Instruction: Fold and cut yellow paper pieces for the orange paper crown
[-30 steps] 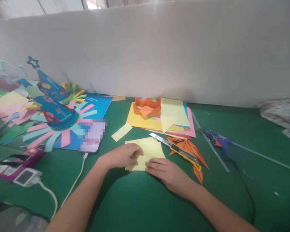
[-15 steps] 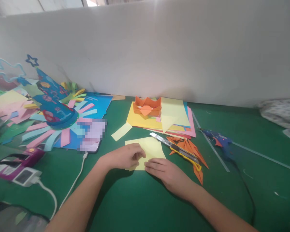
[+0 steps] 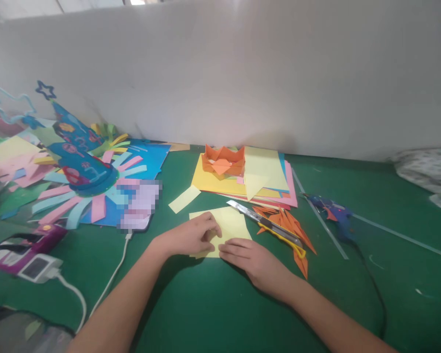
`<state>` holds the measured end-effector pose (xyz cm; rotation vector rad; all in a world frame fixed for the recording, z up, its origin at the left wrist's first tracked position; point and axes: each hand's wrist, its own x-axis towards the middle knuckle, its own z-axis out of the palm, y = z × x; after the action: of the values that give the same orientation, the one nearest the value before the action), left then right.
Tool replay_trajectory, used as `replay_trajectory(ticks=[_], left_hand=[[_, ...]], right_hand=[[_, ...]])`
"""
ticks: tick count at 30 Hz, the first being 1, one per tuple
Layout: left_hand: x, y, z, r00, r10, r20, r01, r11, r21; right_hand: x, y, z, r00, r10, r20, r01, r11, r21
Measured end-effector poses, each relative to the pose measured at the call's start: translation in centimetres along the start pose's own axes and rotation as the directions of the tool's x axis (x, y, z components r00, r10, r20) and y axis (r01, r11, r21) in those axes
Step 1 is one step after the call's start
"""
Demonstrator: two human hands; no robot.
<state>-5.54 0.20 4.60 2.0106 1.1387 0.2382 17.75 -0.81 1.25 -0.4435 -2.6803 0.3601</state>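
Resting the right hand (image 3: 255,260) open on the yellow sheet (image 3: 232,224), on the table (image 3: 206,304) just beside the cutter (image 3: 274,228), and curling the left hand (image 3: 193,235) over the sheet's left side, with any pinch there impossible to tell.

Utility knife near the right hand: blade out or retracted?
Out: a silver blade projects from the far end of the utility knife.

A pale partition (image 3: 220,73) backs the green table (image 3: 206,309)
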Motion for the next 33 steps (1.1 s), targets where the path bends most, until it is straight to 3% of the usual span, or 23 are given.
replay_trajectory(ticks=[33], left_hand=[[0.06,-0.28,-0.04,1.0,-0.013,0.012,0.013,0.998,-0.055]], right_hand=[[0.05,0.1,-0.03,1.0,-0.02,-0.003,0.02,1.0,0.001]])
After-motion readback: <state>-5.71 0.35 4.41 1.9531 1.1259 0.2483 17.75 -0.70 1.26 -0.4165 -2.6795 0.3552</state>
